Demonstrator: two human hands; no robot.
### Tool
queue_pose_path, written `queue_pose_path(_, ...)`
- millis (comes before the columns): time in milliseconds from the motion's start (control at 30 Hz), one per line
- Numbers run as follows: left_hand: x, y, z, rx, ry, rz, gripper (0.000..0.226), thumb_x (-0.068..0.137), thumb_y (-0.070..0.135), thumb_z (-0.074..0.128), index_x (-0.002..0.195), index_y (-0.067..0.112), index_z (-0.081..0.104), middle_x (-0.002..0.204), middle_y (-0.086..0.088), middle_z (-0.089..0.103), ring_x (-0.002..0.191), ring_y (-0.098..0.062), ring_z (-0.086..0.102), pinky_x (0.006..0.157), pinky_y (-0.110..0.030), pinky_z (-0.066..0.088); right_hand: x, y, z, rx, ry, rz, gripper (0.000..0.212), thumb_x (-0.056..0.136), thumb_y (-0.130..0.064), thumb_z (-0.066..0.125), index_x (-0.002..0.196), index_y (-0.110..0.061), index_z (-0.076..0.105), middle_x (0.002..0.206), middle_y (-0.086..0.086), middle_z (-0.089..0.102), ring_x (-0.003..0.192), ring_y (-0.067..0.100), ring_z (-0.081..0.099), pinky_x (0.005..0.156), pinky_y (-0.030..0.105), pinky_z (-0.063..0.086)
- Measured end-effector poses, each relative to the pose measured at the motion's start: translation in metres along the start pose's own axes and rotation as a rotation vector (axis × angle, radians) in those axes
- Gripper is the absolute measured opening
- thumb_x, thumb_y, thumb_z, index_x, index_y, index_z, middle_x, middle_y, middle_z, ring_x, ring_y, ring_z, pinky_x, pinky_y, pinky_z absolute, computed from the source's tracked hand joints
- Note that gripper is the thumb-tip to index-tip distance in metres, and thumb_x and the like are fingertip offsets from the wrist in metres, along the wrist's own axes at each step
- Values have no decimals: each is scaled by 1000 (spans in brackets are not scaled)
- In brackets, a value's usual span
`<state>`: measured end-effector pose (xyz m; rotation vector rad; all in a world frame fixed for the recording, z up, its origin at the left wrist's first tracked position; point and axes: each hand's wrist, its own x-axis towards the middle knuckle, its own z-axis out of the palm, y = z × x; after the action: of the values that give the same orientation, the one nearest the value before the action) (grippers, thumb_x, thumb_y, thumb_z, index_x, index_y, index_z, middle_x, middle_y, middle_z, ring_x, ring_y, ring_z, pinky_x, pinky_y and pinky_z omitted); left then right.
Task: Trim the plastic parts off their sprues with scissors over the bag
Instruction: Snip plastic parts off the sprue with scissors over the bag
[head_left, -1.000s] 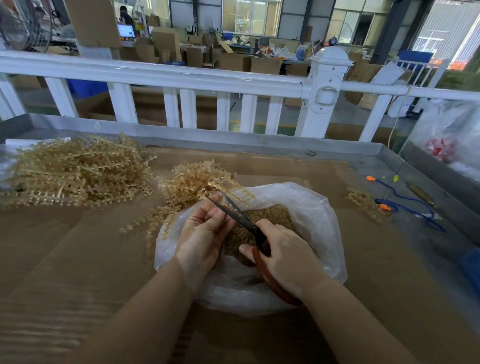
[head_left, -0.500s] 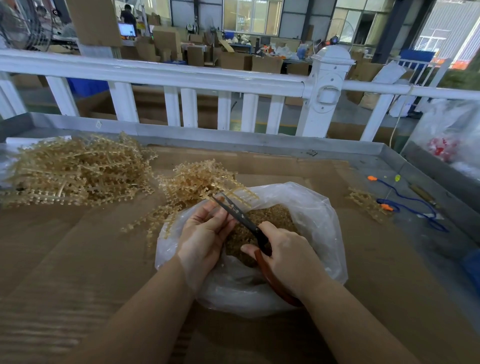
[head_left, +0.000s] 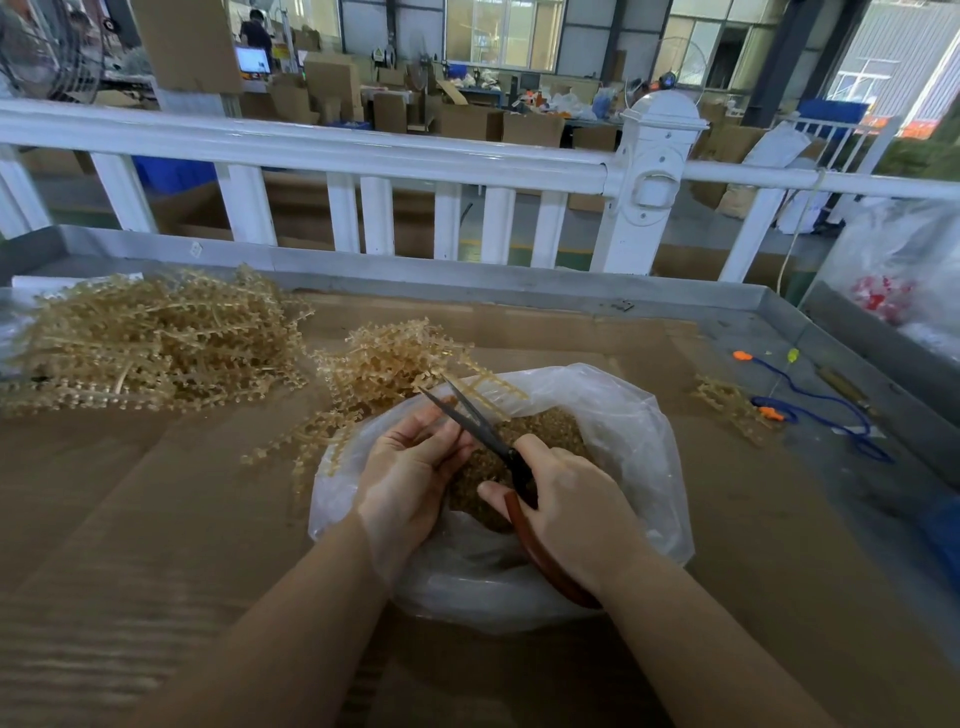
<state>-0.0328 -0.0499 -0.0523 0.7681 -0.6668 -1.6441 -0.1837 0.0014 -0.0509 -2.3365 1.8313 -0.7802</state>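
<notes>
Here the left hand (head_left: 410, 467) pinches a tan comb-like sprue (head_left: 488, 389); right hand (head_left: 571, 499) grips scissors (head_left: 478, 431).

Sprues (head_left: 156, 343) far left: pale translucent tan, same tan on the smaller heap (head_left: 387, 358) near the bag. Bag (head_left: 639, 447): clear, milky white at folds. Trimmed parts (head_left: 540, 431) inside: darker golden brown. Scissors (head_left: 498, 447): black blades, reddish-brown handles. Surface (head_left: 156, 519): brown cardboard, faintly ribbed, grey metal rim. Cord (head_left: 821, 400) far right: blue, orange ends. Railing (head_left: 363, 150): glossy white.
</notes>
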Motion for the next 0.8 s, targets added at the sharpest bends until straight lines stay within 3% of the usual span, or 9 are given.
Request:
queue_pose_path(300,0,0,-1,-9,-3,5,24,91,-7,46,87,6,65,73,-3,71,63,-9,67,62,-17,55,0,0,4,-8,2,3,36,88,-60,45,103,-27,47,85,-4,56,80,15,57,72,23,46)
queue_pose_path(800,1,-3,0,-24,64,-3,21,89,-8,50,91,4,67,80,-6,72,68,-10,67,63,-16,55,-3,2,3,-71,21,-8,37,90,-59,46,101,-24,51,82,-4,60,74,13,58,66,20,44)
